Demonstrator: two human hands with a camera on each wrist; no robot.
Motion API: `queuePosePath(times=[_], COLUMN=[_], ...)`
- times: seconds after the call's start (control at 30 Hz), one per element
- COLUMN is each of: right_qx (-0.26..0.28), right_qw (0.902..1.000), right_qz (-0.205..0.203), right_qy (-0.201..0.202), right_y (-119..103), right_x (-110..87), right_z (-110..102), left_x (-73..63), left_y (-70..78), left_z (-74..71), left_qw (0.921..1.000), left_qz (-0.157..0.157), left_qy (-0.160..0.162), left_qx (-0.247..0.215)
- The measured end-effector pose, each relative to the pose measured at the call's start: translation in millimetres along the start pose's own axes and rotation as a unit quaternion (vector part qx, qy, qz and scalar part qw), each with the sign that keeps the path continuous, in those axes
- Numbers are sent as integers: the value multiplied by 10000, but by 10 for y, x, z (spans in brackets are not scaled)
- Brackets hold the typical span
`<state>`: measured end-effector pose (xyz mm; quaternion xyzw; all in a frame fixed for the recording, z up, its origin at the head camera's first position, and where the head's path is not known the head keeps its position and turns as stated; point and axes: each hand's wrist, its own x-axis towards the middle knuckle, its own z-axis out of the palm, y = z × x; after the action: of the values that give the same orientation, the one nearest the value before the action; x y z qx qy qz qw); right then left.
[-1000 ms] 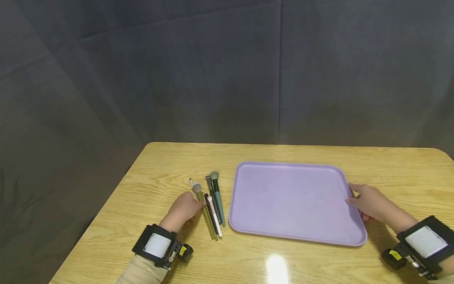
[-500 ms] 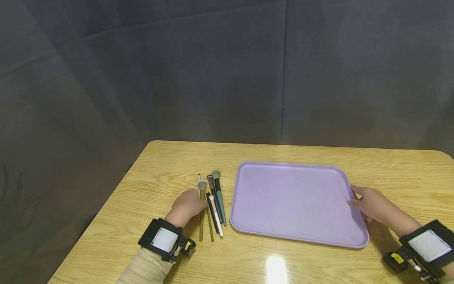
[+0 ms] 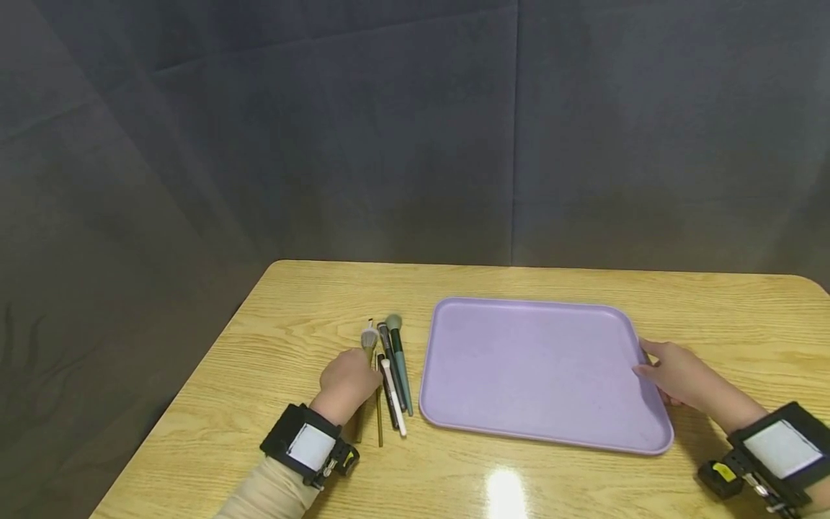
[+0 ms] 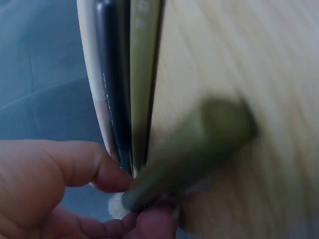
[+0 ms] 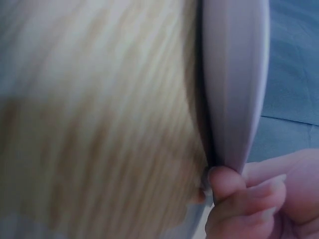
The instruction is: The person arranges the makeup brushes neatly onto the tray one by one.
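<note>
Comparing this with a second ago, we see the olive brush [image 3: 369,337] swung round: its handle slanted down to the right then, and now it leans down to the left. The left hand [image 3: 349,375] has shifted a little to the right with it, and the thin brush [image 3: 380,425] next to it has swung the same way. The white brush [image 3: 395,396], green brush [image 3: 402,375] and tray [image 3: 538,375] lie nearly as they did. In the left wrist view we find thumb and fingers closed on the olive brush — its blurred butt end points at the camera. The right hand [image 3: 677,371] clasps the tray's right edge, thumb over the rim, fingers curled at the outside — no gap that we can see. The tray rests on the table [image 3: 428,476], to the right of the brushes.
</note>
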<state>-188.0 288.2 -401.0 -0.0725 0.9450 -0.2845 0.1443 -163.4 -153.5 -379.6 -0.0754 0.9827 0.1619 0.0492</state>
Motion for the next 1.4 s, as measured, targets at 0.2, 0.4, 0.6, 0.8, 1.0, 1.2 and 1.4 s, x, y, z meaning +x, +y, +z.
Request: queuePosePath(times=[0.2, 0.4, 0.6, 0.8, 1.0, 1.2, 1.4], right_qx=[68, 81, 75, 63, 18, 4, 3], right_qw=[10000, 10000, 10000, 9999, 10000, 10000, 10000], right_qz=[53, 33, 53, 97, 53, 85, 19], right_qy=[-22, -15, -19, -58, -14, -27, 18], right_y=[-17, -14, 8, 19, 5, 8, 29], right_x=[1, 4, 9, 9, 28, 28, 41], right_z=[-2, 15, 18, 27, 22, 30, 27], left_x=[-5, -16, -68, -110, -123, -152, -157], left_y=[-30, -103, -124, -118, -59, 39, 117], left_z=[10, 13, 16, 24, -3, -39, -56], left_qw=[9996, 9972, 9930, 9900, 9869, 9823, 9768], left_qz=[20, 173, 267, 304, 294, 373, 414], left_qy=[42, 69, 149, 234, 304, 427, 350], left_qx=[-266, -722, -1141, -1360, -1556, -1783, -2071])
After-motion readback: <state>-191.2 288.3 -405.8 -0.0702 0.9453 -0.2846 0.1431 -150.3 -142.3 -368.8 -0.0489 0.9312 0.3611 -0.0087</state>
